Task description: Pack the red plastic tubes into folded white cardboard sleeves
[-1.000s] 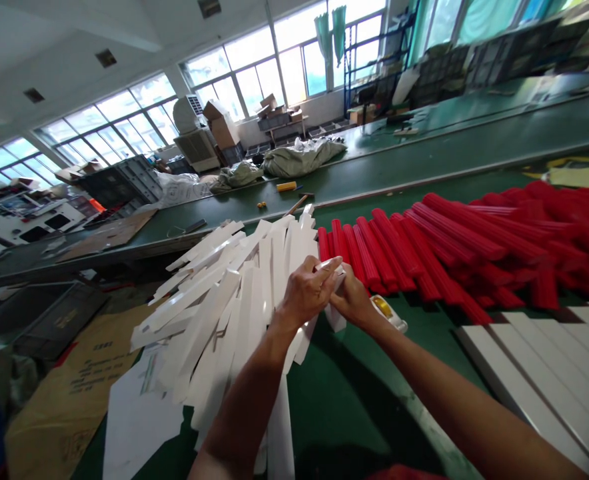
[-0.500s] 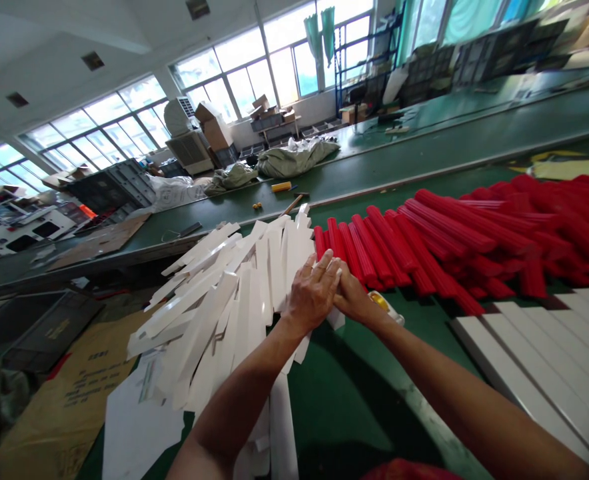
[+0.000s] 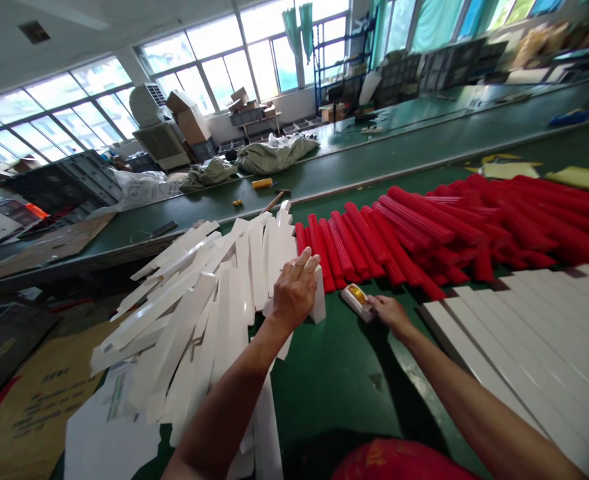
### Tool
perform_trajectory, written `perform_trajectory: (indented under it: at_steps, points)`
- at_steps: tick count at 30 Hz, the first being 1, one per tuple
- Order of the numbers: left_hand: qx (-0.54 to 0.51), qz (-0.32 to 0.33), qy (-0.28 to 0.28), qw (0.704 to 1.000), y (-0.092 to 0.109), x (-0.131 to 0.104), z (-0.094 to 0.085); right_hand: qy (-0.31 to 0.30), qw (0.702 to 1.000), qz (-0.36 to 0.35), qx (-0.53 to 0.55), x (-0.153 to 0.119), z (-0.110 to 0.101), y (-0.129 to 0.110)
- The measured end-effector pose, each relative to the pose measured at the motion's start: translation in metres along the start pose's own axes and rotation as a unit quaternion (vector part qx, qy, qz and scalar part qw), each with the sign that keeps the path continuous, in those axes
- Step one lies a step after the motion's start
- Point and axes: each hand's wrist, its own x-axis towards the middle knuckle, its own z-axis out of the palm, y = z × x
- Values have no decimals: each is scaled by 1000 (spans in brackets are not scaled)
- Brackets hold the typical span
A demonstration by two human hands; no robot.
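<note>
My left hand (image 3: pixel 295 288) rests against a white box (image 3: pixel 318 300) that stands between the white pile and the red tubes, its fingers stretched forward and the thumb hidden. My right hand (image 3: pixel 388 313) is at the near end of a small tape dispenser (image 3: pixel 358 301) with a yellow roll, fingers closed at its edge. Flat white card pieces (image 3: pixel 234 307) lie in a fanned pile left of my left hand. Red ribbed tubes (image 3: pixel 359 240) are heaped beyond and to the right of both hands.
Long white boxes (image 3: pixel 519 333) lie in a row at the right. A hammer (image 3: pixel 274 200) and a yellow-handled tool (image 3: pixel 263 183) sit near the bench's raised strip. Brown printed cardboard (image 3: pixel 39 413) is at the lower left. Grey-green sacks (image 3: pixel 274 155) lie farther back.
My hands were together over the box and have separated. My right hand has moved right and toward me, to the tape dispenser. The view has shifted right.
</note>
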Motion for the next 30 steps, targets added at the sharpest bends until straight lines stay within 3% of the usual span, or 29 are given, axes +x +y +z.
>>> perform_trajectory:
  at_steps: [4, 8, 19, 30]
  points:
    - [-10, 1, 6, 1000, 0, 0, 0, -19, 994, 103, 12, 8, 16, -1]
    - [-19, -9, 4, 1000, -1, -1, 1, -37, 982, 172, 65, 13, 15, -10]
    - [-40, -20, 5, 999, -1, -2, 2, -45, 951, 81, 296, -27, -5, 17]
    - [-85, -18, -12, 996, -5, -4, 0, -90, 956, 116, 253, -15, -14, 35]
